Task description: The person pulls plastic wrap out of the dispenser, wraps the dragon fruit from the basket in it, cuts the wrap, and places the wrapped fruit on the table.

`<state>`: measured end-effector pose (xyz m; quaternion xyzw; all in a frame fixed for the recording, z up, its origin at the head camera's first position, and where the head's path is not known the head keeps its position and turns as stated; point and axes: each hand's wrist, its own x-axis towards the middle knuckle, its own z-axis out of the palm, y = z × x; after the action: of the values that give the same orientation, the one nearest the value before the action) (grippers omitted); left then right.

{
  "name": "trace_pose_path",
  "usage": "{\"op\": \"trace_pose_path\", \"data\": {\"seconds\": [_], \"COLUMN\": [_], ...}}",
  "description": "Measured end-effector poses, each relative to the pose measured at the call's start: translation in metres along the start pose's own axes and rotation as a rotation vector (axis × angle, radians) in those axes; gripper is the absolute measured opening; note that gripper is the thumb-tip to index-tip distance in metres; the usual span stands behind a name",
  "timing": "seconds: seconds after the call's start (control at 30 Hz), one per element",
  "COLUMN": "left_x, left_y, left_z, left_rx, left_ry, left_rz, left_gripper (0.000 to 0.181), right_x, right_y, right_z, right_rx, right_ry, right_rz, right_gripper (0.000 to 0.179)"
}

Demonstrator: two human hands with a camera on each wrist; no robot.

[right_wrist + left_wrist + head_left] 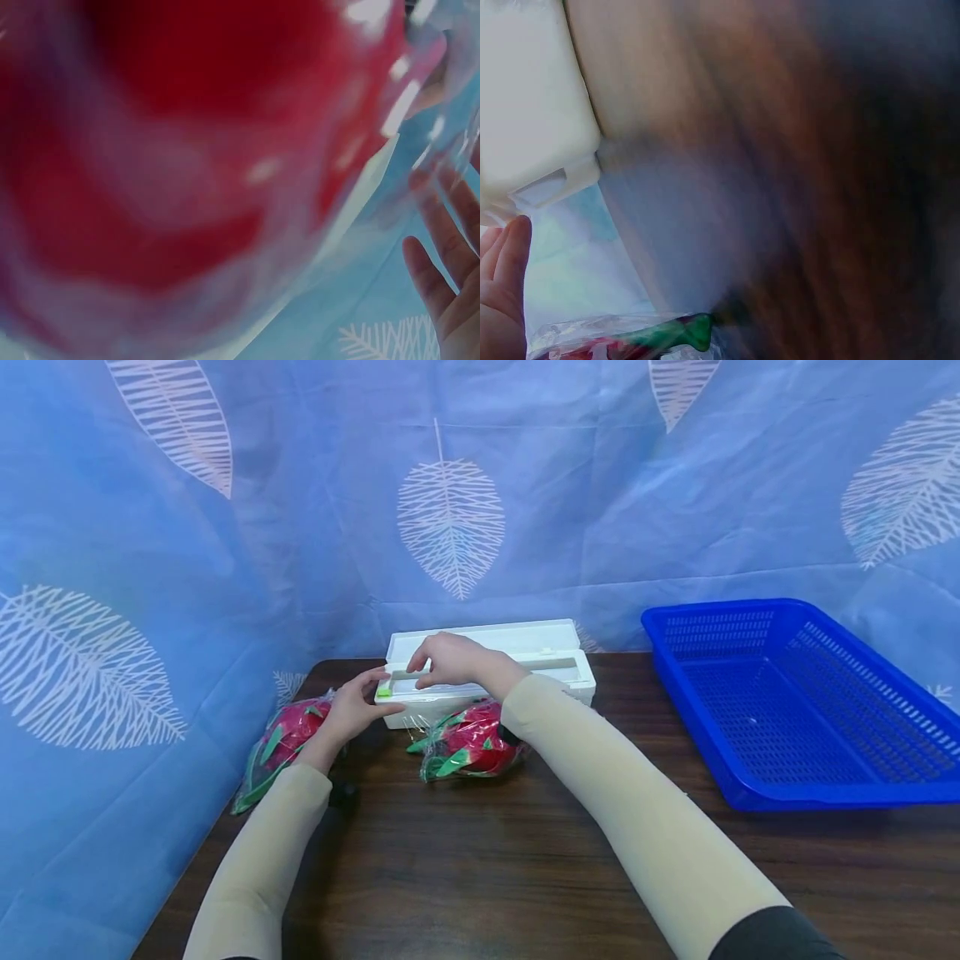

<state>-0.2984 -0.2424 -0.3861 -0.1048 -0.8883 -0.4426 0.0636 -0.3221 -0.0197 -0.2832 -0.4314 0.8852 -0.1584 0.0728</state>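
A long white box [442, 702] stands at the back of the table with its lid [487, 635] raised. At its front left corner is a small yellow-green piece [385, 689]. My left hand [351, 710] grips the box's left end, thumb at the front and fingers farther back; its fingertips [517, 232] touch the box in the left wrist view. Over the box's left half hovers my right hand [453, 658], fingers bent loosely and apart, holding nothing visible. Under my right wrist lies a red and green dragon fruit [480, 739] in clear plastic, which fills much of the right wrist view.
Another plastic-covered dragon fruit [296, 727] lies at the table's left edge, beside my left wrist. A blue basket [697, 718] stands to the right. The dark wooden table [465, 877] extends toward me, and a blue leaf-patterned cloth [540, 527] hangs behind.
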Motion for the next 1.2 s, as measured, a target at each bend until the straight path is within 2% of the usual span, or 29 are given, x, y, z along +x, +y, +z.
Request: {"op": "trace_pose_path", "data": {"seconds": [0.2,0.37,0.67,0.83,1.0,1.2], "left_x": [0.001,0.0,0.006,0.007,0.007,0.004], "left_y": [0.001,-0.002,-0.002,-0.005,-0.003,-0.006], "left_z": [-0.003,-0.007,-0.006,-0.002,0.0,-0.002], "left_rx": [-0.065,-0.114,-0.175,-0.164,-0.14,-0.113], "left_ry": [-0.018,-0.024,-0.049,-0.031,-0.025,-0.008], "left_rz": [-0.029,-0.028,-0.059,-0.054,-0.045,-0.069], "left_gripper": [0.052,0.046,0.045,0.041,0.04,0.043], "right_x": [0.011,0.023,0.033,0.039,0.041,0.048], "right_y": [-0.011,-0.018,-0.014,-0.013,-0.015,-0.02], "right_z": [0.001,-0.002,-0.012,-0.005,0.004,0.014], "right_rx": [-0.013,-0.048,-0.116,-0.101,-0.115,-0.13], "right_ry": [-0.015,-0.064,-0.119,-0.146,-0.167,-0.193], "right_rz": [0.04,0.041,0.03,0.001,0.022,0.022], "right_gripper": [0.032,0.03,0.027,0.029,0.03,0.034]}}
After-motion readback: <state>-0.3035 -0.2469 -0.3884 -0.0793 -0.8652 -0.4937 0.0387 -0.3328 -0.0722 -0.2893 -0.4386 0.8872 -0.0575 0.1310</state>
